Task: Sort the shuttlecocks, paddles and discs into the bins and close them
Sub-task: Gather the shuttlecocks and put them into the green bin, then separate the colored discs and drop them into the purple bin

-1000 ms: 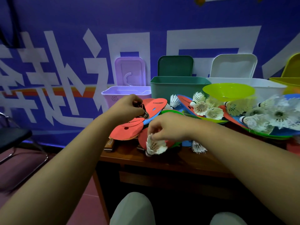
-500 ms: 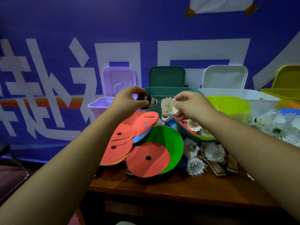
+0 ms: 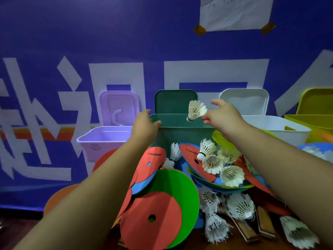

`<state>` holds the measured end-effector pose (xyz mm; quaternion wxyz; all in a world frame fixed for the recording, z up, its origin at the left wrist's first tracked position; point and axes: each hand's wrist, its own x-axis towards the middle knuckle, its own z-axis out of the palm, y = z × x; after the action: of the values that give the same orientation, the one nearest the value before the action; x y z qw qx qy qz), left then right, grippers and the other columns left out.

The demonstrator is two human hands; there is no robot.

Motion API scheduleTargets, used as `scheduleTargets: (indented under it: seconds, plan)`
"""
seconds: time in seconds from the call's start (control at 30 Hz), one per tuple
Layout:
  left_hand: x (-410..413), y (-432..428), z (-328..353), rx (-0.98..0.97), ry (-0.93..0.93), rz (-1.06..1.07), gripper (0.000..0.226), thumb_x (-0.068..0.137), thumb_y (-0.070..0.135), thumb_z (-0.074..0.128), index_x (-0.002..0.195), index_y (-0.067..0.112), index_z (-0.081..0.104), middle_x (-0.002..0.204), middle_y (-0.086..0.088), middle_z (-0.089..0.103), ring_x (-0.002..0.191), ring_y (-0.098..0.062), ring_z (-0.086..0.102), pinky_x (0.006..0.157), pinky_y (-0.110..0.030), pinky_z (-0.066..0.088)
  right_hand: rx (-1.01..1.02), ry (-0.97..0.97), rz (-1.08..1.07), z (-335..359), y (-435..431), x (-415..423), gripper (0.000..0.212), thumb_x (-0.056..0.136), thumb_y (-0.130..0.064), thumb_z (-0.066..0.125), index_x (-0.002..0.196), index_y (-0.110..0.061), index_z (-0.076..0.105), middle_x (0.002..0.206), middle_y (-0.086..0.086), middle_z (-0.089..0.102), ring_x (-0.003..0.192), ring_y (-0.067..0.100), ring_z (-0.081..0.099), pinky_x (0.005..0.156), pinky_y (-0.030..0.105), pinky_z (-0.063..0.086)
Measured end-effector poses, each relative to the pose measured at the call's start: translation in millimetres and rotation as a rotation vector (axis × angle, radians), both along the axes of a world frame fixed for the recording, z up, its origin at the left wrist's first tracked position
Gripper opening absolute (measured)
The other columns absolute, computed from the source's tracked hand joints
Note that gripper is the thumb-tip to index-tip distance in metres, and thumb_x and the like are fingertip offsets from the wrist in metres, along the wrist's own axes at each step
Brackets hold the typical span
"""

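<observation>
Shuttlecock (image 3: 196, 110) tilts, cork down-left, above the green bin (image 3: 180, 123).

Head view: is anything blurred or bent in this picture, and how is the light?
Head view: the wide-angle lens bows the wall lettering toward the edges; the shuttlecock by the right hand looks soft; the light is dim and blue-tinted, with a glow on the purple bin.
</observation>
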<state>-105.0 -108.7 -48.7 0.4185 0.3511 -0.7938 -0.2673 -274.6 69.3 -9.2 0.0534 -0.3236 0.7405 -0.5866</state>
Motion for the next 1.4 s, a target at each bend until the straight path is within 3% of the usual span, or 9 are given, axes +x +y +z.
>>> scheduleTargets:
  seconds: [0.1, 0.17, 0.5, 0.6, 0.73, 0.87, 1.07, 1.27, 1.4]
  plan:
    - [12, 0, -8, 0.004, -0.037, 0.027, 0.044, 0.098, 0.020, 0.065, 0.140, 0.011, 0.059, 0.127, -0.009, 0.068, 0.103, -0.028, 0.068, 0.081, -0.031, 0.048, 0.123, 0.087, -0.069, -3, 1, -2, 0.050, 0.086, -0.009, 0.061, 0.136, -0.013, 0.058, 0.123, 0.012, 0.059, 0.093, 0.033, 0.068, 0.077, 0.040, 0.057]
    - [25, 1, -12, -0.017, -0.056, 0.021, 0.038, 0.096, 0.019, 0.063, 0.134, 0.015, 0.064, 0.127, -0.003, 0.069, 0.103, -0.024, 0.068, 0.080, -0.029, 0.045, 0.150, 0.096, -0.083, -9, 0, -2, 0.047, 0.087, -0.006, 0.058, 0.133, -0.003, 0.063, 0.127, 0.017, 0.067, 0.106, 0.040, 0.069, 0.091, 0.047, 0.059]
    - [128, 33, -26, 0.063, -0.131, -0.114, 0.020, 0.088, 0.029, 0.071, 0.107, 0.033, 0.073, 0.105, 0.016, 0.074, 0.091, -0.010, 0.070, 0.089, -0.038, 0.058, 0.118, 0.261, 0.080, -33, 6, 65, 0.020, 0.096, -0.020, 0.061, 0.098, -0.023, 0.081, 0.077, -0.015, 0.067, 0.069, 0.007, 0.058, 0.068, 0.024, 0.042]
    - [164, 46, -32, 0.041, -0.206, -0.110, 0.015, 0.093, 0.025, 0.072, 0.107, 0.030, 0.073, 0.102, 0.015, 0.073, 0.087, -0.003, 0.066, 0.082, -0.031, 0.054, 0.129, 0.320, 0.179, -42, 2, 101, 0.020, 0.092, -0.017, 0.063, 0.090, -0.027, 0.080, 0.082, -0.017, 0.072, 0.076, 0.004, 0.062, 0.066, 0.022, 0.044]
    - [212, 63, -41, 0.037, -0.405, -0.095, 0.027, 0.092, 0.039, 0.076, 0.117, 0.032, 0.070, 0.111, 0.018, 0.069, 0.098, 0.000, 0.066, 0.089, -0.030, 0.055, 0.290, 0.393, 0.417, -54, -2, 147, 0.017, 0.088, -0.018, 0.068, 0.094, -0.028, 0.081, 0.093, -0.014, 0.078, 0.087, 0.008, 0.071, 0.082, 0.029, 0.058]
    - [254, 75, -56, 0.070, -0.668, -0.140, 0.059, 0.076, 0.068, 0.080, 0.127, 0.042, 0.062, 0.123, 0.027, 0.057, 0.115, -0.001, 0.056, 0.098, -0.030, 0.046, 0.530, 0.581, 0.632, -67, 2, 187, 0.019, 0.091, -0.030, 0.074, 0.109, -0.029, 0.079, 0.106, -0.016, 0.075, 0.098, 0.004, 0.067, 0.089, 0.024, 0.050]
    - [275, 72, -90, -0.025, -0.755, -0.046, 0.073, 0.077, 0.070, 0.077, 0.137, 0.033, 0.057, 0.145, 0.012, 0.047, 0.124, -0.011, 0.050, 0.100, -0.033, 0.047, 0.711, 0.782, 0.687, -101, -1, 220, 0.043, 0.094, -0.033, 0.072, 0.136, -0.026, 0.066, 0.137, 0.002, 0.060, 0.128, 0.022, 0.056, 0.106, 0.032, 0.044]
    - [263, 73, -91, -0.091, -0.878, -0.045, 0.084, 0.074, 0.076, 0.075, 0.142, 0.029, 0.056, 0.134, 0.009, 0.052, 0.122, -0.016, 0.049, 0.098, -0.036, 0.049, 0.842, 0.991, 0.634, -117, -24, 231, 0.062, 0.088, -0.017, 0.059, 0.150, -0.023, 0.051, 0.143, 0.008, 0.051, 0.134, 0.034, 0.051, 0.112, 0.047, 0.044]
    - [252, 72, -86, -0.200, -0.986, -0.028, 0.073, 0.079, 0.076, 0.070, 0.133, 0.028, 0.062, 0.117, 0.007, 0.058, 0.108, -0.016, 0.054, 0.092, -0.037, 0.052, 0.865, 1.145, 0.620, -120, -30, 234, 0.049, 0.091, -0.014, 0.053, 0.137, -0.026, 0.060, 0.133, 0.005, 0.061, 0.123, 0.034, 0.057, 0.101, 0.049, 0.051]
